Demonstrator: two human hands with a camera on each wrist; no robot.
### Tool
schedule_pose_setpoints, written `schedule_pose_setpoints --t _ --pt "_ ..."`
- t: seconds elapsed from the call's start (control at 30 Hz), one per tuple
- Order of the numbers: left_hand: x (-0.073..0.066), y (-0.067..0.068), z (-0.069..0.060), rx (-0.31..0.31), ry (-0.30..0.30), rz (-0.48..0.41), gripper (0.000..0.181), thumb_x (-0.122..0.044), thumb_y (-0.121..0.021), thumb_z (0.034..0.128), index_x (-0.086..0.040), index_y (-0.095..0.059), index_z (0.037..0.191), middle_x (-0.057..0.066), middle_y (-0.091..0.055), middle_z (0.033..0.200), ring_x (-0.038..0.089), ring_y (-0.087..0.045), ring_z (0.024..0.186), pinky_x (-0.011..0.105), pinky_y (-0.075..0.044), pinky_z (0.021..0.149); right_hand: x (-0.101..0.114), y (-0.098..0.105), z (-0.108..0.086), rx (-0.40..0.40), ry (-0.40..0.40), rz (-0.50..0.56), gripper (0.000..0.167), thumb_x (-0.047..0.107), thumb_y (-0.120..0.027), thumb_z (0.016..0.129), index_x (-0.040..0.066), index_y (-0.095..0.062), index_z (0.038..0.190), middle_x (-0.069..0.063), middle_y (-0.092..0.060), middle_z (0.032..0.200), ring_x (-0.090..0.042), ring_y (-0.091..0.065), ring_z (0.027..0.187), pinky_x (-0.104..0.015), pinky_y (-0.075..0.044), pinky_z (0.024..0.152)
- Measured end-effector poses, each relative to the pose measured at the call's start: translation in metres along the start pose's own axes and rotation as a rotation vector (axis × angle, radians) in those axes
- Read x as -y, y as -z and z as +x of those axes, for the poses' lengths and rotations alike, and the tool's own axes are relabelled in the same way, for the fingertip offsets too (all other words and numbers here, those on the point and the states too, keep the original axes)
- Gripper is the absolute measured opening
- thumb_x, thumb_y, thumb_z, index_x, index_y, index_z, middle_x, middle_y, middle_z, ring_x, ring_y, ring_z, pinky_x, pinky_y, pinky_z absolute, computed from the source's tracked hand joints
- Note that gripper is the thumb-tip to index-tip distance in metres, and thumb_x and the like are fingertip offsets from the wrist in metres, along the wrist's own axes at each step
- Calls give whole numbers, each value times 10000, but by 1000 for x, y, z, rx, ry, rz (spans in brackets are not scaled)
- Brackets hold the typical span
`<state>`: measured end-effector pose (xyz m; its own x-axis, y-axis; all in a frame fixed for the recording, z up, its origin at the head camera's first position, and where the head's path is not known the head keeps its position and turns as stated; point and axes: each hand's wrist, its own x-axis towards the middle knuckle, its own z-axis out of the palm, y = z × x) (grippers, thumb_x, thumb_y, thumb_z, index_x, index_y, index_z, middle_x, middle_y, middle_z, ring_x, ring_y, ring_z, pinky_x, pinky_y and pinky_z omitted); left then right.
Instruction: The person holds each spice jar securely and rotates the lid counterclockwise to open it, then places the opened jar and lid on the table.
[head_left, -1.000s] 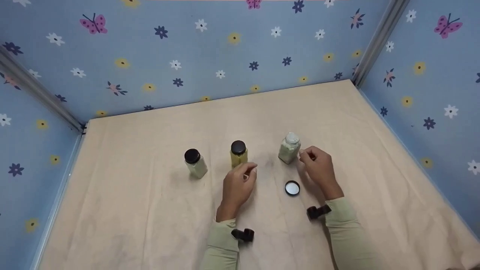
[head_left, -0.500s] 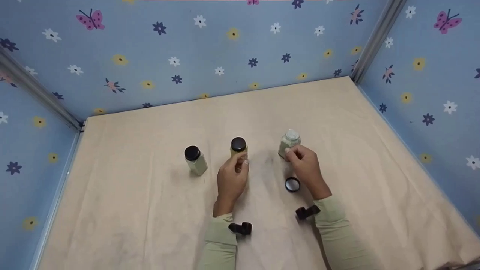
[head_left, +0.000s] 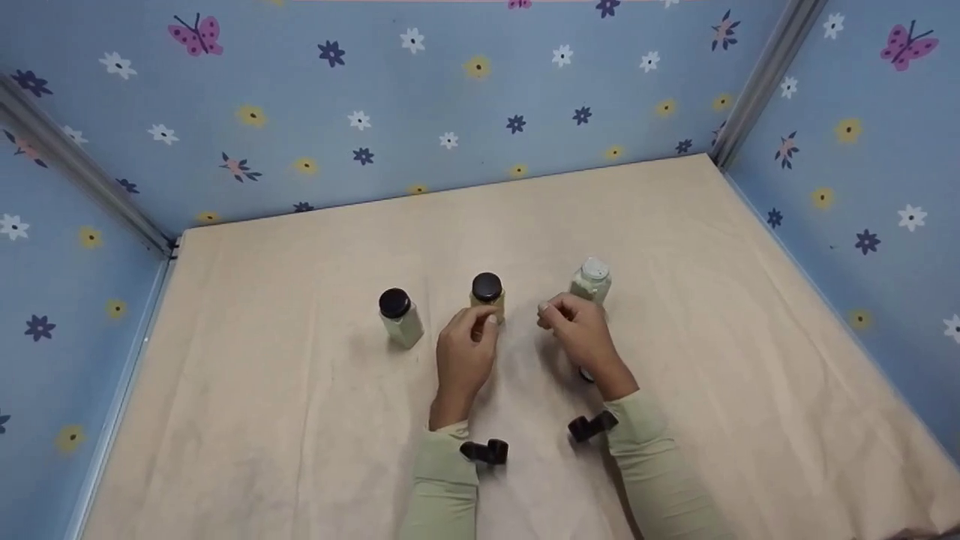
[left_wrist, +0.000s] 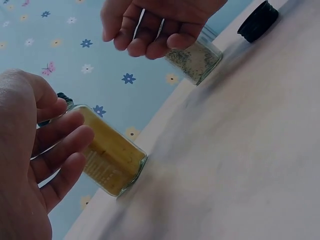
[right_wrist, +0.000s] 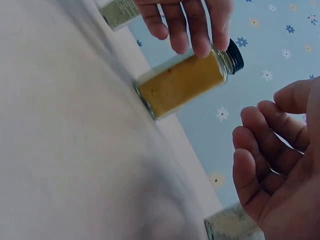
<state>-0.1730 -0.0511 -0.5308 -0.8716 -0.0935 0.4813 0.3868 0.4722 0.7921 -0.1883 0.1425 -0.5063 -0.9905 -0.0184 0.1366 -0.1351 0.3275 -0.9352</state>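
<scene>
My left hand point(head_left: 465, 360) hovers in front of a glass spice jar of yellow powder point(left_wrist: 112, 155) with a black lid. Its fingers are loosely bent and hold nothing; whether they touch that jar I cannot tell. My right hand point(head_left: 581, 334) is held above the cloth, partly in front of an uncapped jar with pale green contents point(head_left: 594, 276). Its fingers are loosely curled, thumb close to the index finger, with nothing visibly gripped. A loose black lid point(left_wrist: 257, 21) lies on the cloth, mostly hidden by my right wrist in the head view.
At the left stands another upright jar point(head_left: 403, 324) with pale green contents and a black lid. A beige cloth point(head_left: 247, 360) covers the table. Blue flowered panels point(head_left: 420, 90) rise along its back and sides.
My right hand has moved left from beside the uncapped jar, across its front, and now covers most of the loose lid. My left hand has shifted slightly left and forward. The jars stay put.
</scene>
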Motion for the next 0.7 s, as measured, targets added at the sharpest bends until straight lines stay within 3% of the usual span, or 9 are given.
schedule_pose_setpoints --t 0.33,0.7 --pt "4 9 1 -20 26 -2 133 -123 -646 955 -75 -741 1034 -9 -663 901 117 -605 778 300 -514 697 4 -37 9 7 -35 57 214 181 -642 976 60 -692 807 -47 -673 763 -195 -613 736 -294 -493 651" --pt "5 11 4 -46 39 -38 121 -111 -643 943 -114 -745 1009 -21 -659 939 98 -625 779 272 -531 705 3 -58 18 -76 -47 18 200 182 -652 959 80 -678 789 -39 -649 766 -232 -580 731 -303 -453 631"
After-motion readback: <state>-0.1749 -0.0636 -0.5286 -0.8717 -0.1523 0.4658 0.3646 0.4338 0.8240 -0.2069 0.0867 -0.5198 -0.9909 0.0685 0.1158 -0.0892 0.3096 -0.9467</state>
